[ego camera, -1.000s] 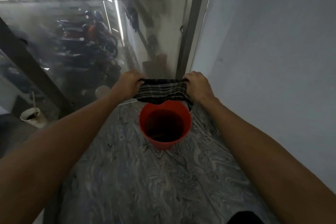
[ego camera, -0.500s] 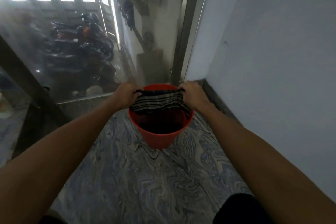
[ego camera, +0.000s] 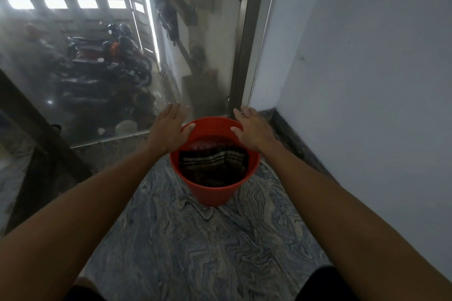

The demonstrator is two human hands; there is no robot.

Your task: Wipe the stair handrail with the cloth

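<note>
Wall [ego camera: 367, 61]: plain pale surface on the right, running down to a dark stone skirting.
Floor [ego camera: 195, 239]: grey-blue marble with swirling veins, under the bucket and both forearms.
Glass [ego camera: 85, 68]: hazy panel ahead and to the left, with parked motorbikes [ego camera: 110, 56] dimly visible through it; a metal post stands at its right edge.
Bucket [ego camera: 212, 193]: red plastic, upright on the floor, tapering toward the base, holding dark water.
Cloth [ego camera: 212, 157]: dark fabric with pale check stripes, lying spread inside the bucket at or just under the water surface, toward the far side; neither hand touches it.
Left hand [ego camera: 171, 127]: open, fingers straight and together, palm down, over the bucket's left rim with the thumb at the rim; it grips nothing.
Right hand [ego camera: 252, 127]: open likewise, fingers extended, palm down over the right rim, thumb at the rim edge; it grips nothing.
</note>
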